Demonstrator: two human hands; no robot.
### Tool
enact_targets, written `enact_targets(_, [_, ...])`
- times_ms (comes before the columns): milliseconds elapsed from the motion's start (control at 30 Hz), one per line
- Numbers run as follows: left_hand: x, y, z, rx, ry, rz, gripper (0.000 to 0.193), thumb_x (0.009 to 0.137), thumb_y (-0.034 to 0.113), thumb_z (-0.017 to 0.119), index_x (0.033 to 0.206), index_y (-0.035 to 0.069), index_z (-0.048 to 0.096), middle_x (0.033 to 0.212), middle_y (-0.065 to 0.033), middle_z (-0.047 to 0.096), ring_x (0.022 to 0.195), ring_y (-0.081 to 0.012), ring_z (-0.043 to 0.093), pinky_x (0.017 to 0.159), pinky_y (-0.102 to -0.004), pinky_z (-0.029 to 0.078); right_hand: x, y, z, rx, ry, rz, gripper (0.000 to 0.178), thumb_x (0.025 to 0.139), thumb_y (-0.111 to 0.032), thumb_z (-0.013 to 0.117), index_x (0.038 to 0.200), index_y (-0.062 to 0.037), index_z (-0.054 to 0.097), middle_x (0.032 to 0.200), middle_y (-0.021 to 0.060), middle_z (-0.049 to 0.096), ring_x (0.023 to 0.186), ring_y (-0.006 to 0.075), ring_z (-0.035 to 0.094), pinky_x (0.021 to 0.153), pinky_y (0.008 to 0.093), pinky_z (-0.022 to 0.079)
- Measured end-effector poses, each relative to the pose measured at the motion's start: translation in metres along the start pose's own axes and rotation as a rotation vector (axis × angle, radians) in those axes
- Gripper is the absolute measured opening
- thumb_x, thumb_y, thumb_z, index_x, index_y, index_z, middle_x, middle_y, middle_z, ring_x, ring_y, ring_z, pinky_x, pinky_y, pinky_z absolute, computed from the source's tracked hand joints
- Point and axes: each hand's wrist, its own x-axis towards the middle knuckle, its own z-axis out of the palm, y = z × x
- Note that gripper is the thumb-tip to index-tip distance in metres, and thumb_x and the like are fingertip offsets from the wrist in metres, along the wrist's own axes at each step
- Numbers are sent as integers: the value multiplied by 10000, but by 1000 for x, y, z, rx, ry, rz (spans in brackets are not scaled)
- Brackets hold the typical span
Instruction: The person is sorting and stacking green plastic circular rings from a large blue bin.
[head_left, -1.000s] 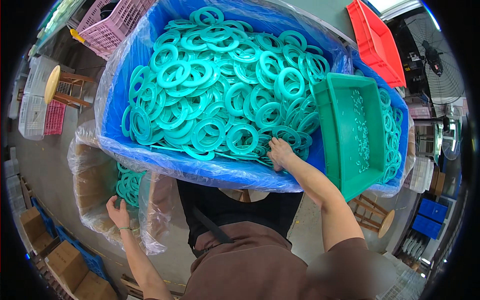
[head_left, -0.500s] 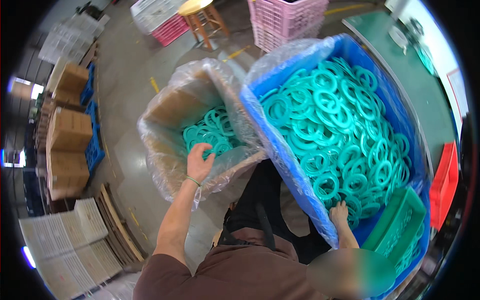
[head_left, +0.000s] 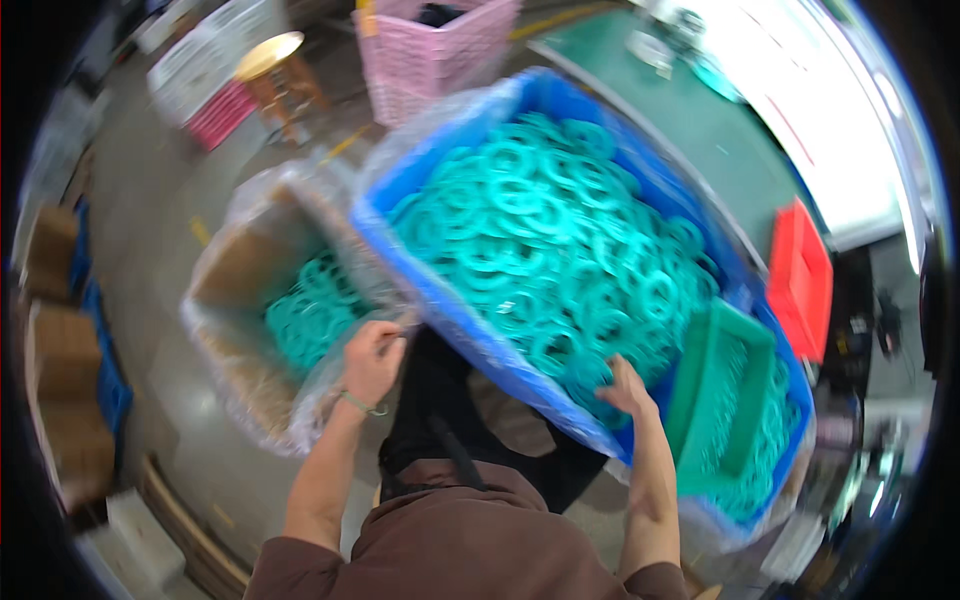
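My right hand [head_left: 628,388] is at the near side of a large blue bin [head_left: 470,322] heaped with flat teal rings [head_left: 560,235]. Its fingers close on the edge of one teal ring [head_left: 585,374]. My left hand [head_left: 370,360] is over the near edge of a plastic-lined carton [head_left: 235,275], its fingers curled inward. Whether anything small is inside them is hidden. More teal rings [head_left: 310,315] lie in the bottom of that carton, beside the bin. A green tray [head_left: 722,395] sits tilted in the bin's right end, to the right of my right hand, with loose rings around it.
A green-topped table [head_left: 690,130] runs behind the bin, with a red tray [head_left: 800,280] at its right. Pink crates [head_left: 435,60] and a wooden stool [head_left: 275,75] stand beyond. Stacked cartons [head_left: 65,370] and blue pallets [head_left: 105,350] line the far left.
The view has swung right. My left hand has drawn back from the rings in the carton to its near edge, fingers now curled. My right hand has stayed among the bin's near rings.
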Motion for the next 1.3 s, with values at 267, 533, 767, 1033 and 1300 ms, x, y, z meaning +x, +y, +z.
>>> enact_targets(267, [32,63,62,-430,-231,-40,160,805,3,591,964,-11,596,883,-37,609,776,-79,567,693,-209,460,-4,-31,-46,1137,320,-35,483,645,-91,681,1103,7,564,927,50,634,831,132,585,747,278,464])
enact_targets(533, [59,79,170,-122,-465,40,687,627,310,798,1168,-6,514,1185,-189,482,1143,-283,447,922,-377,408,-11,-61,-32,1645,281,-51,428,666,-51,667,1082,3,584,943,84,633,844,162,600,777,330,468])
enact_targets(767, [83,87,220,-384,-938,-316,487,619,174,777,1013,-42,590,953,-113,626,854,-173,594,770,-303,469,3,-57,-18,1585,126,3,336,673,-17,657,1007,-12,615,901,62,637,820,158,608,776,321,474])
enact_targets(1033, [92,33,211,-585,-814,-742,234,756,-20,638,988,-17,602,915,-104,646,817,-188,634,722,-337,531,26,-62,-1,1725,-19,-105,581,676,-81,712,1211,1,503,1127,134,569,1023,190,549,815,331,470])
enact_targets(1300, [103,21,201,-739,-799,-801,330,720,-104,582,1040,-25,567,962,-122,629,837,-245,634,769,-385,534,24,-63,7,1541,-81,-39,631,733,-105,685,1302,-48,419,992,111,585,715,170,587,605,301,499])
